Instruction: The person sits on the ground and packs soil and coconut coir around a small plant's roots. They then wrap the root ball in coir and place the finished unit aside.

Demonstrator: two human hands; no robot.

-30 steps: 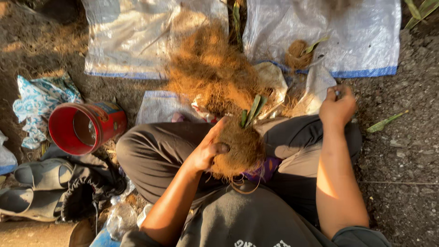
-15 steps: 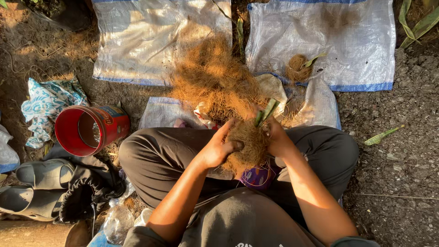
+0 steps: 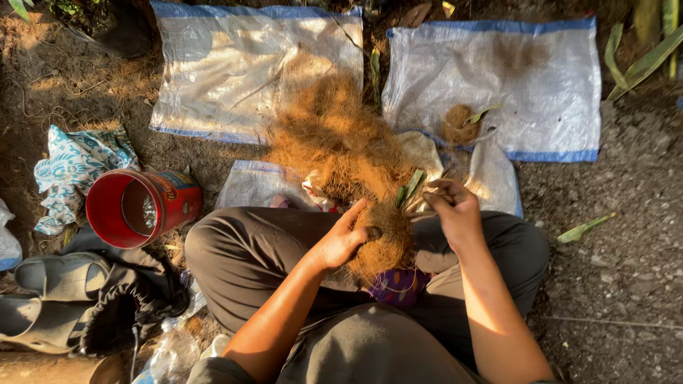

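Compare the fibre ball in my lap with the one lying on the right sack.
The lap ball is larger and sits between the left hand and right hand; the sack ball is smaller and lies untouched on the right sack. The lap ball sits in shade, the sack ball in sunlight. Both are brown fibre bundles with a green shoot sticking out.

Rough fibrous bundle (image 3: 388,245); glossy woven-plastic sacks (image 3: 235,78)

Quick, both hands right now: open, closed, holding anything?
Left hand: closed around the fibre-wrapped plant bundle, thumb pressed into it.
Right hand: closed, fingers pinching at the top of the bundle beside the green leaves.
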